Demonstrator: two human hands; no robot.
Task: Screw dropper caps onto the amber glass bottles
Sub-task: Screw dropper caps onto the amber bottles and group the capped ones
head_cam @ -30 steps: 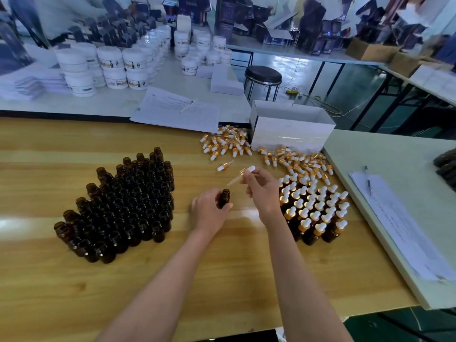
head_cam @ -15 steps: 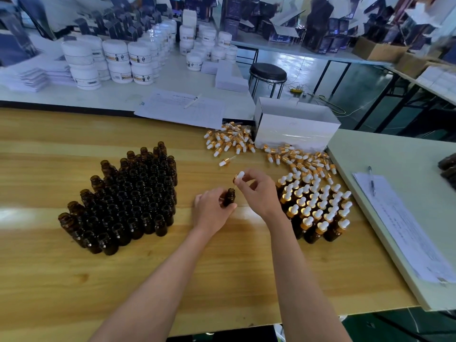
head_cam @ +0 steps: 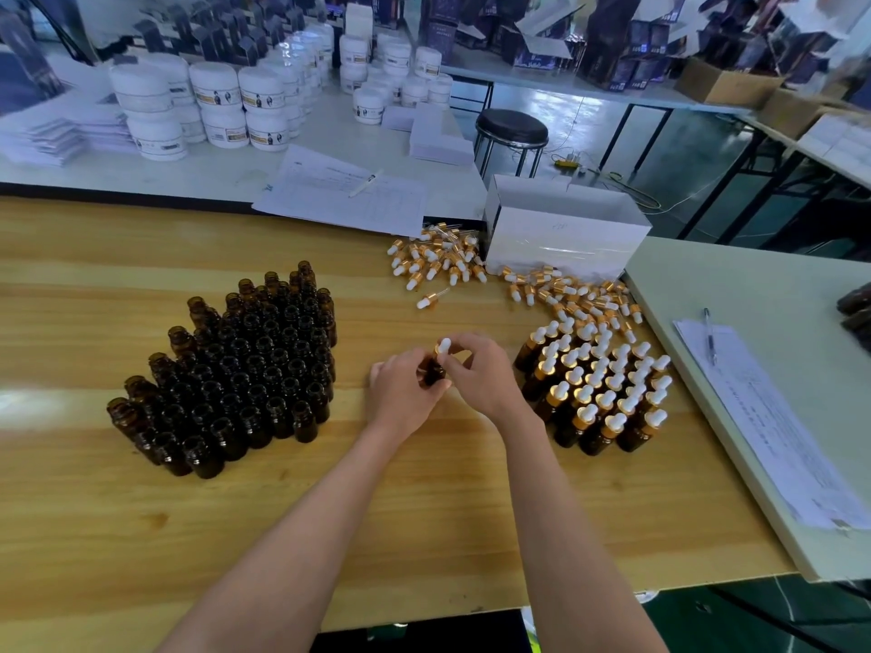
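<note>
Amber bottle held by left hand, right hand pinching dropper cap

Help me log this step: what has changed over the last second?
The right hand lowered the dropper cap, earlier held tilted above the table, into the amber bottle; the cap now sits at its neck. The left hand kept gripping the bottle. The open bottles, capped bottles and loose caps stayed put.
</note>
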